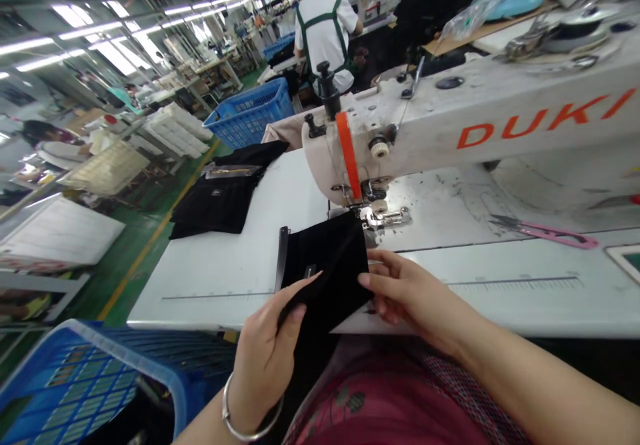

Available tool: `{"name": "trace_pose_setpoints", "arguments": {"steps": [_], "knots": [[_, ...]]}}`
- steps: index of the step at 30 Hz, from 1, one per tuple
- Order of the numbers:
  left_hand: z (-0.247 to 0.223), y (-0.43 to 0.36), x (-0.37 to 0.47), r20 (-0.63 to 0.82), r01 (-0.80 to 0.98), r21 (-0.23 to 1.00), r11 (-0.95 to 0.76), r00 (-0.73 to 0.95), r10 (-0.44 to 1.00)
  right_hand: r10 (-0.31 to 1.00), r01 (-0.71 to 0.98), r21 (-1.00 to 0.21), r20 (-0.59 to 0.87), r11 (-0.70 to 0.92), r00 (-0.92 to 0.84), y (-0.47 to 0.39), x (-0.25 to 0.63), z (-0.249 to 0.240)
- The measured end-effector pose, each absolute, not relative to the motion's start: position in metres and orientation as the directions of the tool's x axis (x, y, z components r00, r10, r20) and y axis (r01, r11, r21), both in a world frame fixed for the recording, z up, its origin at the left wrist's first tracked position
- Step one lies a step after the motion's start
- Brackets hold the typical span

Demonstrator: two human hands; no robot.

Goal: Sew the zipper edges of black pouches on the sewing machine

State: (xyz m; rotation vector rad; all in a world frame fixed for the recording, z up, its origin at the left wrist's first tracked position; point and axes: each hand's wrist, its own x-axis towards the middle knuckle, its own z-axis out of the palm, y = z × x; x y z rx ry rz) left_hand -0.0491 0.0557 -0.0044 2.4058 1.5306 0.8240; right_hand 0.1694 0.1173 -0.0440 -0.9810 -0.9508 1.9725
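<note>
A black fabric piece (325, 252) with a small label and a dark strip along its left edge is held between my two hands, just in front of the sewing machine (350, 158). My left hand (270, 345), with a bangle on the wrist, grips its lower left edge, thumb on top. My right hand (395, 288) pinches its right edge between thumb and fingers. The fabric's far corner reaches the presser foot (385, 217); whether it lies under the foot I cannot tell.
Pink-handled thread snips (545, 230) lie on the white table (225, 272) at right. A stack of black fabric pieces (220, 195) sits at its left. Blue crates stand at lower left (180, 378) and behind (250, 108). A co-worker (325, 28) is farther back.
</note>
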Motion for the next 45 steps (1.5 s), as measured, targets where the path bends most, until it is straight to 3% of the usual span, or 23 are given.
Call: {"name": "trace_pose_setpoints", "arguments": {"steps": [4, 6, 8, 10, 12, 14, 16, 18, 20, 25, 33, 36, 38, 40, 41, 43, 45], "knots": [[0.002, 0.057, -0.048, 0.254, 0.738, 0.535, -0.412, 0.324, 0.911, 0.830, -0.080, -0.935, -0.264, -0.344, -0.491, 0.107, 0.169, -0.044], [0.000, 0.053, -0.050, 0.191, 0.708, 0.529, -0.468, 0.438, 0.879, 0.858, 0.047, -0.962, -0.262, -0.269, -0.442, 0.100, 0.172, -0.046], [-0.004, 0.046, -0.057, 0.204, 0.719, 0.491, -0.492, 0.454, 0.867, 0.873, 0.080, -0.945, -0.324, -0.317, -0.364, 0.098, 0.174, -0.048], [-0.013, 0.036, -0.066, 0.290, 0.818, 0.433, -0.380, 0.273, 0.917, 0.868, -0.024, -0.914, -0.377, -0.406, -0.324, 0.101, 0.173, -0.048], [-0.024, 0.024, -0.077, 0.339, 0.884, 0.454, -0.114, -0.053, 0.939, 0.850, -0.112, -0.888, -0.381, -0.446, -0.364, 0.105, 0.168, -0.049], [-0.035, 0.015, -0.084, 0.206, 0.776, 0.612, 0.152, -0.342, 0.917, 0.820, -0.063, -0.901, -0.359, -0.429, -0.446, 0.106, 0.164, -0.048], [-0.042, 0.008, -0.084, -0.068, 0.506, 0.798, 0.326, -0.462, 0.884, 0.786, 0.027, -0.921, -0.346, -0.388, -0.512, 0.100, 0.162, -0.048], [-0.044, 0.006, -0.080, -0.258, 0.222, 0.895, 0.388, -0.452, 0.854, 0.784, 0.043, -0.937, -0.313, -0.346, -0.535, 0.090, 0.163, -0.048], [-0.041, 0.008, -0.074, -0.313, 0.052, 0.928, 0.368, -0.425, 0.849, 0.793, 0.013, -0.942, -0.290, -0.336, -0.536, 0.077, 0.165, -0.049], [-0.035, 0.015, -0.074, -0.411, -0.109, 0.910, 0.399, -0.354, 0.840, 0.735, -0.031, -0.859, -0.418, -0.511, -0.534, 0.047, 0.169, -0.063], [-0.043, 0.016, -0.081, -0.412, -0.145, 0.911, 0.386, -0.360, 0.837, 0.709, 0.018, -0.805, -0.533, -0.593, -0.462, 0.030, 0.164, -0.089], [-0.049, 0.018, -0.086, -0.383, -0.054, 0.920, 0.389, -0.341, 0.858, 0.703, 0.021, -0.793, -0.551, -0.608, -0.449, 0.027, 0.168, -0.094], [-0.050, 0.018, -0.090, -0.296, 0.116, 0.926, 0.358, -0.365, 0.883, 0.691, 0.000, -0.781, -0.553, -0.625, -0.466, 0.025, 0.171, -0.097], [-0.047, 0.014, -0.089, -0.048, 0.449, 0.859, 0.247, -0.409, 0.911, 0.683, -0.033, -0.768, -0.547, -0.640, -0.484, 0.023, 0.174, -0.098], [-0.044, 0.012, -0.086, 0.122, 0.639, 0.753, 0.154, -0.366, 0.923, 0.681, -0.051, -0.761, -0.546, -0.647, -0.488, 0.022, 0.175, -0.099], [-0.036, 0.007, -0.074, 0.373, 0.894, 0.438, -0.098, -0.082, 0.924, 0.680, -0.072, -0.750, -0.549, -0.658, -0.486, 0.021, 0.176, -0.098], [-0.031, 0.004, -0.055, 0.383, 0.900, 0.183, -0.395, 0.304, 0.872, 0.687, -0.078, -0.757, -0.539, -0.649, -0.488, 0.021, 0.176, -0.098]]}}
